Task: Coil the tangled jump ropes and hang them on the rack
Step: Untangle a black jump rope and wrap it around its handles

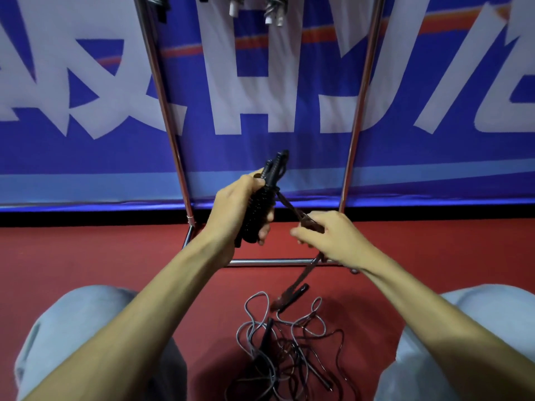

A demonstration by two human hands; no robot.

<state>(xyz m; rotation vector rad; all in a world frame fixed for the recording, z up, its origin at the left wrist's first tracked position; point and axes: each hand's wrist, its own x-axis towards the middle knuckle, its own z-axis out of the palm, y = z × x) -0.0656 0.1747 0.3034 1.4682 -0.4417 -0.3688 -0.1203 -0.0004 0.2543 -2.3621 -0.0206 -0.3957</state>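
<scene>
A tangle of jump ropes (289, 342) is being carried by the red floor (86, 256), the rack's base bar (275, 261) being borne just behind it.

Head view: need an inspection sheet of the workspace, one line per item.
Surface: red floor.
Job's things: black jump rope, partly wound into a bundle; tangled ropes heaped on the floor between the knees; chrome rack; coiled ropes hanging at its top.
Clutter: nothing seen.
Grips: left hand holds the wound bundle; right hand pinches its loose strand.
Cables: nothing seen besides the ropes.
Surroundings: blue banner with white lettering behind the rack.
</scene>
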